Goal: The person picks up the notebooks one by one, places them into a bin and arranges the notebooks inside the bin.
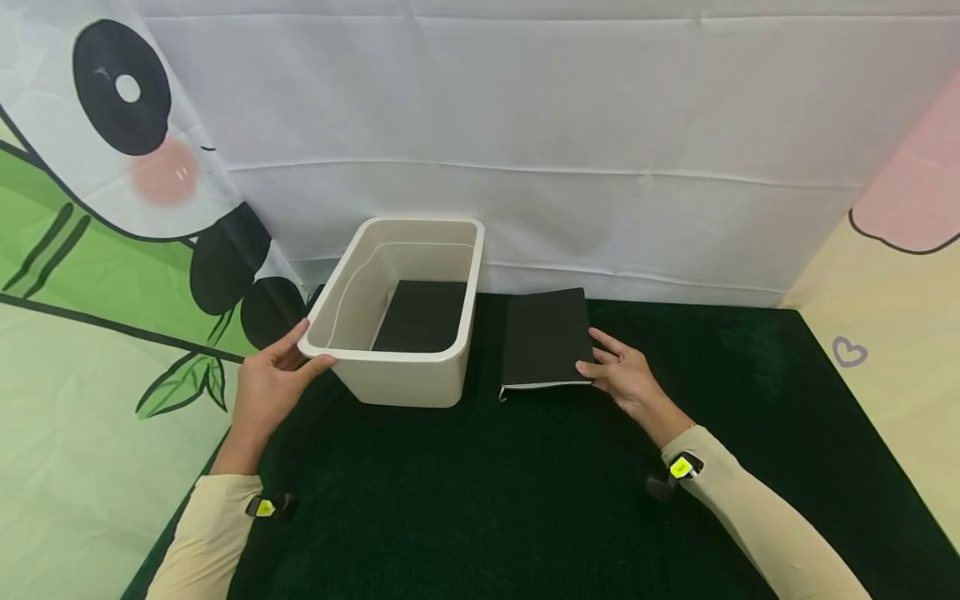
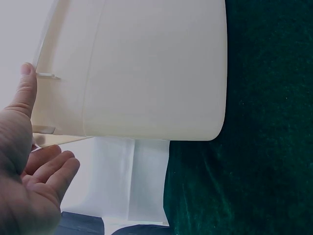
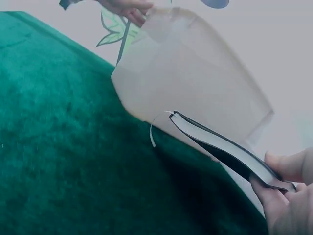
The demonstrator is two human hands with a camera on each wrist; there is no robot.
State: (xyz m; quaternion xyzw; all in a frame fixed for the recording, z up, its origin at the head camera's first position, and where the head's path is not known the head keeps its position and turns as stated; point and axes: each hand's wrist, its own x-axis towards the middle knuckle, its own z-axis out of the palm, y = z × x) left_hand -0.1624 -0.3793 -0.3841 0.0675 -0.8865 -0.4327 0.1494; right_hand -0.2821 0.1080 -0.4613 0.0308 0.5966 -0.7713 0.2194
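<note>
A white plastic bin [image 1: 405, 379] stands at the back of the table, its open top facing up. My left hand [image 1: 272, 387] pinches its rim at the near left corner, thumb on the front edge and fingers at the side. At the bin's bottom lies a flat black rectangle [image 1: 423, 317] that looks like a notebook cover. Right of the bin, my right hand [image 1: 626, 377] grips a black notebook [image 1: 546, 337] by its right edge, between thumb and fingers. In the right wrist view the notebook [image 3: 222, 149] shows white page edges, bends slightly and trails a thin ribbon [image 3: 152, 134].
Dark green velvety cloth [image 1: 480, 500] covers the table. Behind it hangs a creased white backdrop [image 1: 570, 108], close to the bin. A printed cartoon sheet [image 1: 75, 375] borders the left side, and a yellow and pink one [image 1: 892, 292] the right.
</note>
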